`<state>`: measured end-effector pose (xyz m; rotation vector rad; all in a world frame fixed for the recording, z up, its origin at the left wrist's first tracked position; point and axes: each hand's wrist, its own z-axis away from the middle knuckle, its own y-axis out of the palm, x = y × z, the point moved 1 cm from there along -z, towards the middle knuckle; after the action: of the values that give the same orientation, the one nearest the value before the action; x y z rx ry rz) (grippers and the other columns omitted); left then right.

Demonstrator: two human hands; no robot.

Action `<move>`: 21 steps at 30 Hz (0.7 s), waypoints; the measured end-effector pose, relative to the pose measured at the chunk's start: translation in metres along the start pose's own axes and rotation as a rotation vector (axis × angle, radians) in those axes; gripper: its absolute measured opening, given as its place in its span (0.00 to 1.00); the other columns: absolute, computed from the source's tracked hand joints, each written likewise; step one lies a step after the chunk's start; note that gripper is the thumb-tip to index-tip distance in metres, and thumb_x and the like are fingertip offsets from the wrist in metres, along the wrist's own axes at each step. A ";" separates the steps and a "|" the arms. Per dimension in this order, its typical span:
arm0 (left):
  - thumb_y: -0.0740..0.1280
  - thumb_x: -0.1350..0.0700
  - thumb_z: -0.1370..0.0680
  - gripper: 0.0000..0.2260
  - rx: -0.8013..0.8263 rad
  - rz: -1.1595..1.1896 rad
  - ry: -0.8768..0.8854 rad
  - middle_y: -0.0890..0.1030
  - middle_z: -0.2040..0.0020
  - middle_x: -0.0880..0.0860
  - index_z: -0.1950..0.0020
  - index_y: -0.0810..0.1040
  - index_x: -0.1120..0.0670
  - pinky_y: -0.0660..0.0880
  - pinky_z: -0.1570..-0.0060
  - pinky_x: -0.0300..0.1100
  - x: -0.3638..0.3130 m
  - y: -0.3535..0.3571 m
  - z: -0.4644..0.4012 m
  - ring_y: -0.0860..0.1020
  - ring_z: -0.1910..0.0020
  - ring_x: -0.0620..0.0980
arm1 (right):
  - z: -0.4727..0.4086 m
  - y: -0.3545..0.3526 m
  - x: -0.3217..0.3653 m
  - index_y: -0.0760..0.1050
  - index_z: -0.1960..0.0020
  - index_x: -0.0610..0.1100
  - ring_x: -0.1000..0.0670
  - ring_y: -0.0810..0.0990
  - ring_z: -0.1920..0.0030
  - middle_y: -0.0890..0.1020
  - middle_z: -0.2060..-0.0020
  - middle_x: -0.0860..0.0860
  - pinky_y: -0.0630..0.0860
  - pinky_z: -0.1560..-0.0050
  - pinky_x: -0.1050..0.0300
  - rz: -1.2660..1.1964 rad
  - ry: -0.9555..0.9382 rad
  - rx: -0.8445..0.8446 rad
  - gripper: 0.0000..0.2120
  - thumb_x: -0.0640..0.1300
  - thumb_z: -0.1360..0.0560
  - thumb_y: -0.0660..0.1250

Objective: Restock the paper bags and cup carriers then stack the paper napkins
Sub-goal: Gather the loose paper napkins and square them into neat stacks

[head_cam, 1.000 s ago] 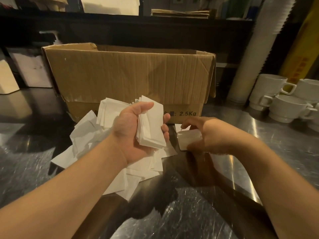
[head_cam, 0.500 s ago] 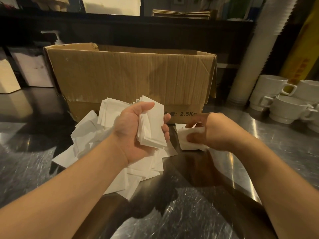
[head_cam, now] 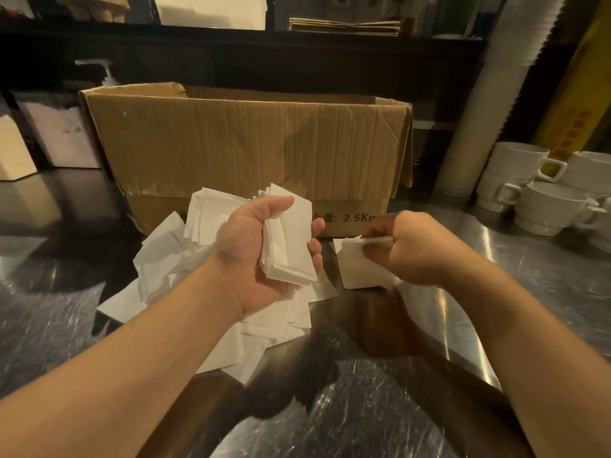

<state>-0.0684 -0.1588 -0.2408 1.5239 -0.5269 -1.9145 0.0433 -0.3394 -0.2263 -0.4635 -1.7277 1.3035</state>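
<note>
Loose napkins (head_cam: 158, 259) are strewn on the steel desk (head_cam: 49, 325) before a cardboard box (head_cam: 248, 143). A stack of napkins (head_cam: 291, 246) is gripped upright in the left hand (head_cam: 261, 252). One napkin (head_cam: 377, 240) is pinched by the right hand (head_cam: 413, 249) above a small pile (head_cam: 357, 269). White cups (head_cam: 542, 193) are stacked far right.

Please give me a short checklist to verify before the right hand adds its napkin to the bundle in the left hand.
1. The left hand grips the napkin bundle firmly: ok.
2. The right hand pinches the loose napkin: ok.
3. It holds one napkin only: cannot tell.
4. The bundle edges are aligned: not ok, the sheets are fanned.
5. The way between the hands is free: ok.
6. The scattered napkins remain on the steel counter for later: ok.
</note>
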 end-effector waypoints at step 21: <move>0.69 0.49 0.26 0.24 -0.003 0.033 0.003 0.83 0.48 0.58 0.31 0.76 0.54 0.78 0.55 0.49 -0.002 -0.001 0.000 0.79 0.58 0.55 | 0.000 0.000 -0.001 0.72 0.31 0.50 0.49 0.78 0.49 0.79 0.43 0.51 0.74 0.61 0.61 -0.352 0.239 0.076 0.28 0.45 0.28 0.78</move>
<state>-0.0681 -0.1568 -0.2407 1.5072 -0.5445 -1.8867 0.0438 -0.3397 -0.2267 -0.2453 -1.4758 1.0130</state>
